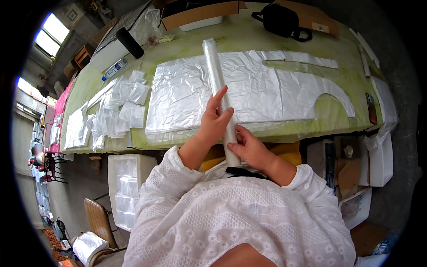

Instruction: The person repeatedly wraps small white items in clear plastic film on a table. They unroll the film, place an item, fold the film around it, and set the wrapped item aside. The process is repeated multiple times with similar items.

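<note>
Upright in front of my body is a long, narrow roll of whitish translucent plastic film (213,62), its lower end close to my waist. My left hand (213,120) is closed around the roll's middle, with the index finger stretched along it. Lower down, my right hand (252,150) grips the same roll, its thumb on the near side. Behind the roll, a flat stack of crinkled white plastic bags (182,91) with cut-out handles lies on the green-covered table (178,49). Several small folded white plastic pieces (118,95) are spread to the left of the stack.
A water bottle (114,69) and a black cylinder (129,42) lie at the back left. A cardboard box (200,15) and black bag (276,21) sit at the far edge. A phone (371,108) rests at the right. Below left stands a white foam box (112,187) near a chair (98,222).
</note>
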Motion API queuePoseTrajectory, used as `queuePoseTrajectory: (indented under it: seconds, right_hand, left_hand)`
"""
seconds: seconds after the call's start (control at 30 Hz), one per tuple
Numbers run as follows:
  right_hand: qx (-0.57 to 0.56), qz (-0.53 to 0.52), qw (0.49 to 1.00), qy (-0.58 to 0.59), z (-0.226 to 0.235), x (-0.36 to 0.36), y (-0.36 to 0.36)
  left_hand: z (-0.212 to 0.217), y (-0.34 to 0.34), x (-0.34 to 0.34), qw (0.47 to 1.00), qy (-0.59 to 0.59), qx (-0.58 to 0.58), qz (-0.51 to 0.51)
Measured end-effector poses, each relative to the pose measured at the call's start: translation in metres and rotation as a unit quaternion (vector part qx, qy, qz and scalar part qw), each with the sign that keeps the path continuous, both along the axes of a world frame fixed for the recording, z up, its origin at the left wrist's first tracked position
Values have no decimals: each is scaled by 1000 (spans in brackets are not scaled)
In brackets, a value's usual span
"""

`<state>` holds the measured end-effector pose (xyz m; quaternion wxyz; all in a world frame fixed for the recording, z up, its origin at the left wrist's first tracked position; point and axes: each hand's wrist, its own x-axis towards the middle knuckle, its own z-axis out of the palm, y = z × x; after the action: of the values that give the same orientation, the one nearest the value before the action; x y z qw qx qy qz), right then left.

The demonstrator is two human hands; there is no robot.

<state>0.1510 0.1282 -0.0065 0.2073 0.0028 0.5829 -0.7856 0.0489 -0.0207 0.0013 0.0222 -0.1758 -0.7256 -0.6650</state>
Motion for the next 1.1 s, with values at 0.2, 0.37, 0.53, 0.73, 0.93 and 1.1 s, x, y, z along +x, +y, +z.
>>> queuePoseTrajectory:
  seconds: [0.2,0.37,0.53,0.73,0.93,1.1]
  right_hand:
    - [-70,41,997,1,10,3,7]
    - [20,6,1000,9,11,-6,7]
    - [23,-43,998,42,7,-5,12]
    - [145,91,985,12,31,27,84]
    - [191,98,974,-75,21,93,151]
    - [169,-16,984,-54,34,108,173]
  left_hand:
    - [40,0,-14,945,-213,244,44]
    - [27,11,-14,958,-238,155,47]
    - [32,30,-40,954,-240,166,67]
    - [19,-1,-124,931,-249,236,124]
    - [0,-16,-154,901,-275,307,135]
    - [2,-15,-123,927,-334,167,13]
